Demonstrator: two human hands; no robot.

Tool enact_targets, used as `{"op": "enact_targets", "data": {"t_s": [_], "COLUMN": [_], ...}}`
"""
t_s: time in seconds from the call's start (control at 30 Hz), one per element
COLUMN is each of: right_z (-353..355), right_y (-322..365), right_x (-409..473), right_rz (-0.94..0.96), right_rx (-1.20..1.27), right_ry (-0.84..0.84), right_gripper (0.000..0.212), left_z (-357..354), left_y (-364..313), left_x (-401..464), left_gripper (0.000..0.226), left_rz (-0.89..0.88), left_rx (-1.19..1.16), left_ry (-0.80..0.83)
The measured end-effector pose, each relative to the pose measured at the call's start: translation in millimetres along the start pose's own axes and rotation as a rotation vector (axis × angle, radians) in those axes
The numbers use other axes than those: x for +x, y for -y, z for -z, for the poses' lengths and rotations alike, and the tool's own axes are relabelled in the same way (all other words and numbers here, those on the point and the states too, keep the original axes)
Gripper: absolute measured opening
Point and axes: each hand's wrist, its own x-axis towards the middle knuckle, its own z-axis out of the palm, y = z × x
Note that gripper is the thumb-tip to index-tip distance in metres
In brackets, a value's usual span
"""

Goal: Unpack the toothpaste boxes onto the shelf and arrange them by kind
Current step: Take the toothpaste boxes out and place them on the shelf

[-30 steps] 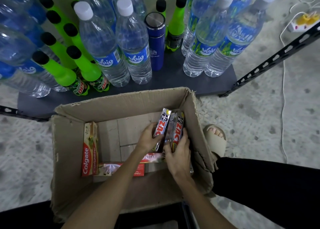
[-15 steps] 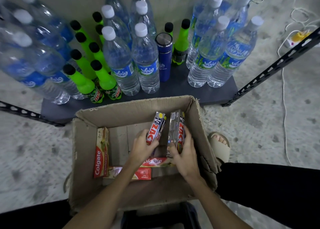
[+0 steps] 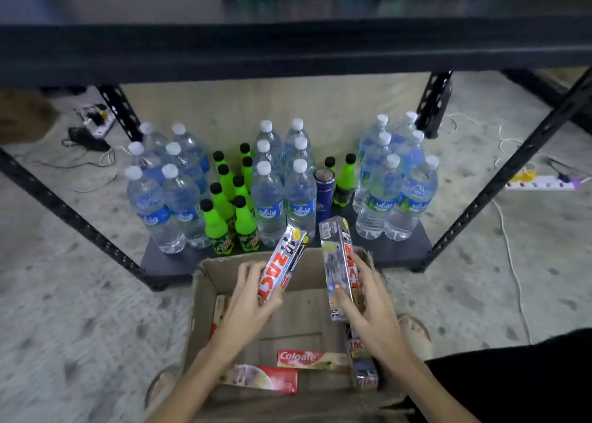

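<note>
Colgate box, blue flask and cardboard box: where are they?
Colgate box (image 3: 312,358), head view, on its red and gold front face.
Blue flask (image 3: 324,198), head view, on its blue body.
Cardboard box (image 3: 191,326), head view, on its left wall.

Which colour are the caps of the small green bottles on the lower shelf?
Black, on the small green bottles; head view shows it.

Both forearms are bare, no sleeves showing. Black trousers (image 3: 519,387) cover the right leg; a beige sandal (image 3: 416,334) is on the foot.

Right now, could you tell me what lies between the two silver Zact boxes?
In the head view, only bare cardboard box floor shows between the left Zact box and right Zact box.
</note>
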Motion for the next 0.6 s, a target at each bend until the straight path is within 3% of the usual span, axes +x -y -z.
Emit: {"op": "enact_targets", "data": {"t_s": [0.4, 0.6], "right_z": [156, 233], "right_y": [144, 189], "right_x": [65, 94], "right_rz": [0.365, 0.524], "right_rx": [0.025, -0.152], "right_ry": [-0.056, -0.054], "right_gripper": [0.063, 0.064], "left_z": [179, 228], "left_y": [-152, -231], "left_x": [71, 102], "left_gripper": [0.045, 0.043], "left_rz": [-0.387, -0.538], "left_rx": [0.203, 0.311], "left_ry": [-0.126, -0.110]}}
